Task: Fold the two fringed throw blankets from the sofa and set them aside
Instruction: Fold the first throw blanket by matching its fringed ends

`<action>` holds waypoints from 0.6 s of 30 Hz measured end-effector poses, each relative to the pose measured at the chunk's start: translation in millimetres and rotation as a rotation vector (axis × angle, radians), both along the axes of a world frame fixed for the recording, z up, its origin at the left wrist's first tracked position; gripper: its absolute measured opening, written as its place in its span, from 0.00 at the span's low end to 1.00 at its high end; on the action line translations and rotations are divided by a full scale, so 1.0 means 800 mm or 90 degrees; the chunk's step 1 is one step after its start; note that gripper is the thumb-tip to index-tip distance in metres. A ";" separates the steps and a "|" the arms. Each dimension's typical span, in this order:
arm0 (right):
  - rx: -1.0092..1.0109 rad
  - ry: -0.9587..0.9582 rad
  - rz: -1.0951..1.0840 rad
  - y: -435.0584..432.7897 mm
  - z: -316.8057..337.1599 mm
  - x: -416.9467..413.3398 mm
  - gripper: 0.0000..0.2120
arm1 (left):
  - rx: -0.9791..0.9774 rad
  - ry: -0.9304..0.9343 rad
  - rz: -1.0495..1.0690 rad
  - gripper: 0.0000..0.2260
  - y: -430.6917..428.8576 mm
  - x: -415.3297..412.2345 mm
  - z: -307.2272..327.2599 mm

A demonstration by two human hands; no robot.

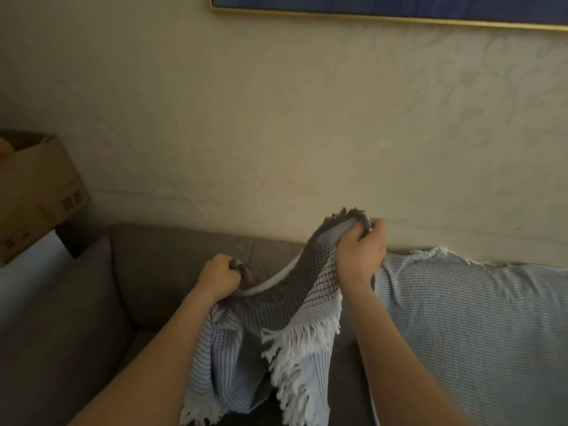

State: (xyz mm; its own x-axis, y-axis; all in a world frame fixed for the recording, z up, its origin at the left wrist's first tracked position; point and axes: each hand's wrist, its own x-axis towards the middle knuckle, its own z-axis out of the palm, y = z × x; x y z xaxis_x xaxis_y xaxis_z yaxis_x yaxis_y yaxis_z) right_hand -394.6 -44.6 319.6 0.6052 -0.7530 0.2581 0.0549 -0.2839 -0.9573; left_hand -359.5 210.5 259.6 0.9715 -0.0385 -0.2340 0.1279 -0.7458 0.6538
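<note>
Throw hangs over the sofa seat, centre-near, held along its top edge. Left hand is fisted on one bunch. Right hand is higher, clenched on the grey corner. Likely lifted so the fringe drops free and the edges can be matched. On the right, blanket two lies unfolded over the sofa back.
</note>
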 end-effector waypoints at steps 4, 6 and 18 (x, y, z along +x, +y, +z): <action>-0.067 0.002 0.107 0.010 0.004 0.006 0.08 | -0.131 0.000 -0.048 0.17 -0.023 -0.011 0.016; -0.104 0.013 0.157 0.016 0.003 0.008 0.07 | -0.184 -0.001 -0.088 0.26 -0.036 -0.015 0.022; -0.187 0.065 0.562 0.010 0.025 0.002 0.11 | -0.288 -0.039 -0.237 0.20 -0.059 -0.020 0.058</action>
